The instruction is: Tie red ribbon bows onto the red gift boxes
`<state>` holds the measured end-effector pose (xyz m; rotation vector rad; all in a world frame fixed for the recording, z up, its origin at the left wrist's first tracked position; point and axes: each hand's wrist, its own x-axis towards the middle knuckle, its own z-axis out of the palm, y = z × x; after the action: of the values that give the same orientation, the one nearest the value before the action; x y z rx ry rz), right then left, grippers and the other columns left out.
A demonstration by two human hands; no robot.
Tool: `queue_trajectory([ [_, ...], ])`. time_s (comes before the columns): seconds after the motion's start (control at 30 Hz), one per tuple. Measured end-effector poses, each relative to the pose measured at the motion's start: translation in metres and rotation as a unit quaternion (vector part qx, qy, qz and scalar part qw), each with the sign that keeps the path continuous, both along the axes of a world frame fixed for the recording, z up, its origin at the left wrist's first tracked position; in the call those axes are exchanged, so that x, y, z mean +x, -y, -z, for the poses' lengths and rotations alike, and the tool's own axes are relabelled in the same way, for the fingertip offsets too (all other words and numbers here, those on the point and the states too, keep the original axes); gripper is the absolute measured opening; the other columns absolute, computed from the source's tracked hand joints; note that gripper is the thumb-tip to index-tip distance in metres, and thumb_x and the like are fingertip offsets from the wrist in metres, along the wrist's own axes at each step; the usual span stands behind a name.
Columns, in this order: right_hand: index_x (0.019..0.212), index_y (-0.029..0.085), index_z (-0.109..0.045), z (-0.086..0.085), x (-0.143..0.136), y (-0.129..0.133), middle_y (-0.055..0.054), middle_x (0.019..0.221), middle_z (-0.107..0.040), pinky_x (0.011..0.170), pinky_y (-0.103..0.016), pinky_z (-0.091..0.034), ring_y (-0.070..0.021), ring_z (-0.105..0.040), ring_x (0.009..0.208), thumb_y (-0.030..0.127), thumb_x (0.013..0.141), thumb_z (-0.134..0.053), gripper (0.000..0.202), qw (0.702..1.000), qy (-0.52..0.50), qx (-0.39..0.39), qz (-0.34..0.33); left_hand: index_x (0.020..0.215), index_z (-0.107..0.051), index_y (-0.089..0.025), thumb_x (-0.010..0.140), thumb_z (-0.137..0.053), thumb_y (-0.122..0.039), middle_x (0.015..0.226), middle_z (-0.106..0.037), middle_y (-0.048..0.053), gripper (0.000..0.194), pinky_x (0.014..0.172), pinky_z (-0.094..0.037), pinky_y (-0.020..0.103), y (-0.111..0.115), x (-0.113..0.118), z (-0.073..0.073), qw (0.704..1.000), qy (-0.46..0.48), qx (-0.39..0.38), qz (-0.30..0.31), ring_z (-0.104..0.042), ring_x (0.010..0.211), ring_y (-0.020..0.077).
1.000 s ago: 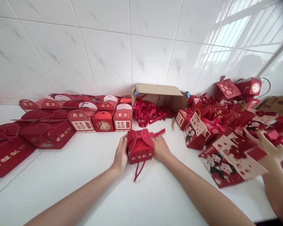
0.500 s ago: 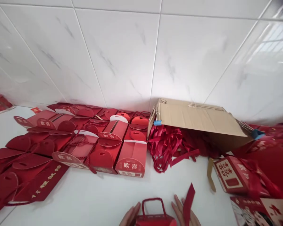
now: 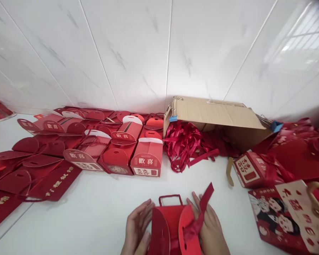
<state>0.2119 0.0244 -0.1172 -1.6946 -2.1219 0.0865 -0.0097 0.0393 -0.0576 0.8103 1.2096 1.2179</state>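
Observation:
Close to me at the lower middle is a red gift box [image 3: 174,219] with rounded side flaps and a dark red rope handle [image 3: 170,196] standing at its far end. My left hand [image 3: 135,226] curves around its left side, thumb near the dark red flap. Against the right side rests my right hand [image 3: 212,228], its fingers closed along the bright red flap. A dark red satin ribbon [image 3: 206,197] runs from the slotted flap across the right fingers, its loose end pointing up. The box's near end is cut off by the frame.
Rows of red gift boxes [image 3: 146,160] stand along the tiled wall at left. A cardboard box [image 3: 210,109] on its side holds a heap of red ribbons [image 3: 184,141]. At right lie a ribboned red box [image 3: 247,169] and a printed bag [image 3: 295,198].
The view has tilted down, so more of both hands and the box shows. Its slotted flaps and the ribbon at them have come into sight. Both hands remain at its sides.

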Motion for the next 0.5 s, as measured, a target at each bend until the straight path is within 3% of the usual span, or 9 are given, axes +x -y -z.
queue_trajectory([
  [0.1, 0.142, 0.021, -0.039, -0.026, -0.011, 0.002, -0.011, 0.150, -0.034, 0.104, -0.052, -0.038, -0.0313, -0.036, 0.135, 0.019, 0.085, -0.046, 0.058, 0.999, -0.019, -0.030, 0.033, 0.116, -0.051, -0.032, 0.080, -0.059, -0.053, 0.140, -0.047, 0.005, 0.043, 0.108, -0.038, 0.042, -0.001, -0.004, -0.005, 0.999, -0.010, -0.018, 0.049, -0.039, 0.133, 0.0287],
  [0.2, 0.139, 0.017, -0.043, -0.046, -0.018, 0.002, -0.013, 0.149, -0.036, 0.108, -0.052, -0.031, -0.0307, -0.035, 0.135, 0.018, 0.084, -0.047, 0.056, 0.996, -0.032, -0.066, 0.042, 0.115, -0.047, -0.032, 0.084, -0.055, -0.052, 0.138, -0.045, 0.004, 0.037, 0.105, -0.041, 0.040, -0.003, -0.005, -0.008, 0.997, -0.022, 0.022, 0.072, -0.043, 0.130, 0.0252],
  [0.37, 0.136, 0.012, -0.047, -0.060, -0.019, 0.003, -0.014, 0.144, -0.043, 0.112, -0.044, -0.024, -0.0295, -0.035, 0.133, 0.022, 0.086, -0.046, 0.051, 0.992, -0.065, -0.091, 0.056, 0.109, -0.048, -0.028, 0.083, -0.057, -0.049, 0.124, -0.051, 0.006, 0.035, 0.099, -0.043, 0.036, 0.003, 0.003, -0.013, 0.991, -0.062, 0.100, 0.069, -0.049, 0.121, 0.0235],
  [0.5, 0.130, 0.014, -0.052, -0.064, -0.019, 0.009, -0.014, 0.129, -0.055, 0.109, -0.044, -0.025, -0.0270, -0.044, 0.123, 0.023, 0.089, -0.041, 0.043, 0.991, -0.084, -0.084, 0.060, 0.107, -0.047, -0.026, 0.084, -0.055, -0.045, 0.118, -0.053, 0.007, 0.031, 0.091, -0.045, 0.034, 0.005, 0.005, -0.012, 0.975, -0.108, 0.181, 0.065, -0.051, 0.115, 0.0222],
])
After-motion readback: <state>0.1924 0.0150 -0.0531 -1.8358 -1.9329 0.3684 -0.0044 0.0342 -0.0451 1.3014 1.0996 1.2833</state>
